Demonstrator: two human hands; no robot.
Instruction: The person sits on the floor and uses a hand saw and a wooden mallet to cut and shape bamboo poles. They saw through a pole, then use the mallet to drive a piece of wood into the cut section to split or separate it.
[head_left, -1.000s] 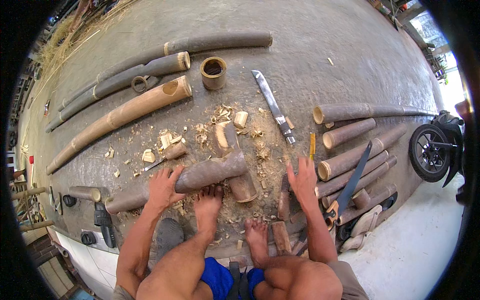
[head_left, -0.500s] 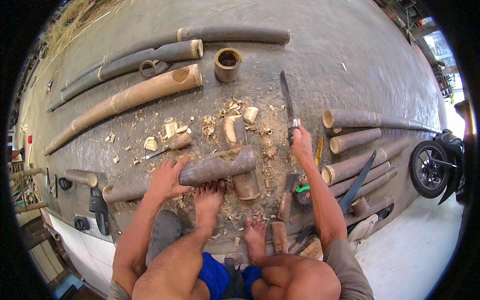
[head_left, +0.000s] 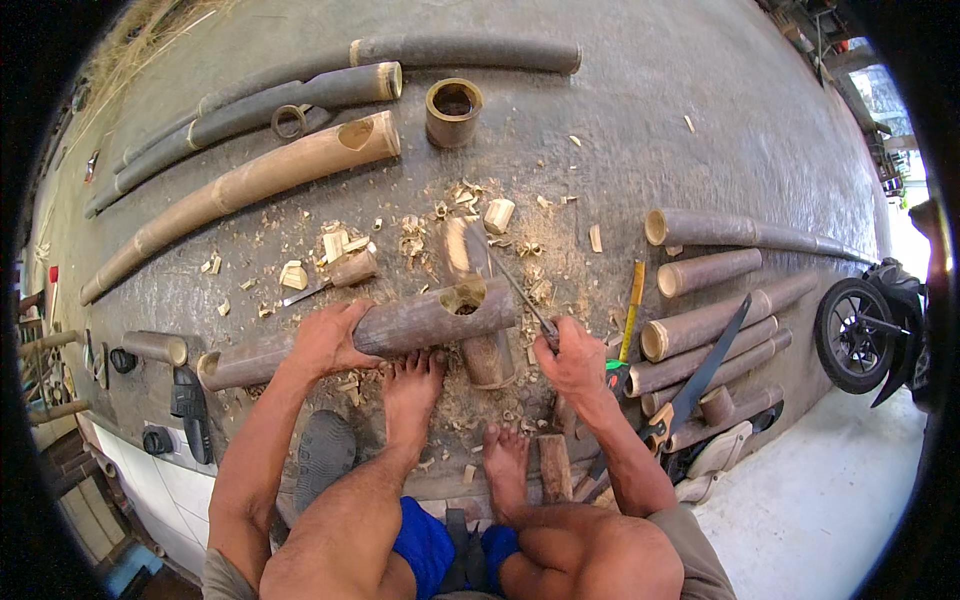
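My left hand (head_left: 330,337) is closed around a grey-brown bamboo tube (head_left: 410,322), with the thumb on its near side. This tube slants up to the right, and a rounded hole shows in its upper face near the right end. Beneath that end lies a short, thick log (head_left: 488,364) with a pale cut patch, and my bare left foot is close by. My right hand (head_left: 572,358) grips the handle of a knife (head_left: 517,291). Its long blade points up and left, just past the tube's right end; whether it touches the bamboo I cannot tell.
Wood chips (head_left: 340,243) and a chisel (head_left: 352,268) lie beyond the tube. Farther off are long bamboo poles (head_left: 250,190) and a bamboo cup (head_left: 453,115). To the right lie a tape measure (head_left: 633,300), a saw (head_left: 705,375) and several bamboo pieces (head_left: 710,272); a motorbike wheel (head_left: 855,335) stands beyond.
My right hand has brought the knife left and nearer, its blade swinging from pointing away to pointing up-left. The tube has rolled, so its hole shows more fully.
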